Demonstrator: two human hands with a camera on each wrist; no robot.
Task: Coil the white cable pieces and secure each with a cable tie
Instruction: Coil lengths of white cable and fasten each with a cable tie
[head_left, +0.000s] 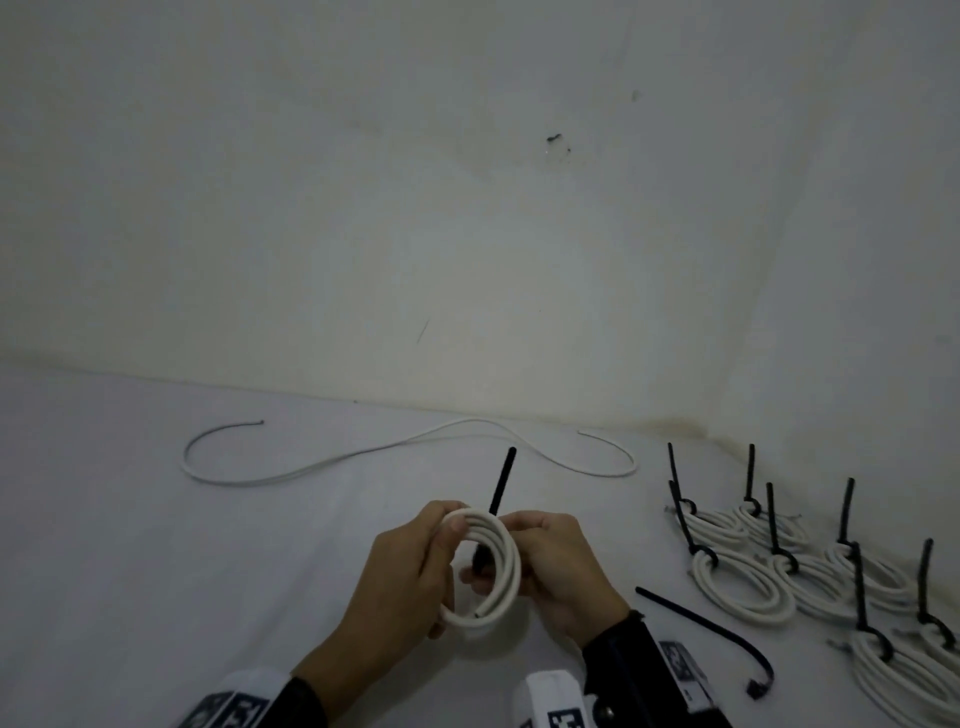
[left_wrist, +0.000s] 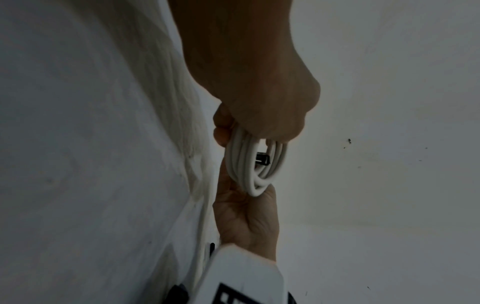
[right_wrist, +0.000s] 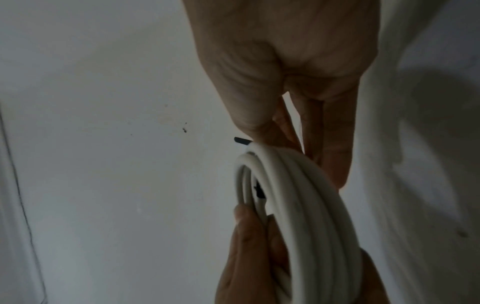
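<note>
— Both hands at lower centre: left hand (head_left: 400, 566) grips the white coil (head_left: 480, 569).
— Right hand (head_left: 558, 564)?
— Pinching the black cable tie (head_left: 503, 480) threaded through that coil, above the table (head_left: 156, 545).

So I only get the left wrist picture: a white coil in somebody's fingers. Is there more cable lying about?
Observer: Yes. In the head view a loose white cable lies uncoiled near the wall.
Operator: Any finished ones?
Observer: Several tied coils lie at the right, with black tie tails sticking up.
Operator: Spare ties?
Observer: One loose black tie lies beside the right hand, which also grips the coil.
</note>
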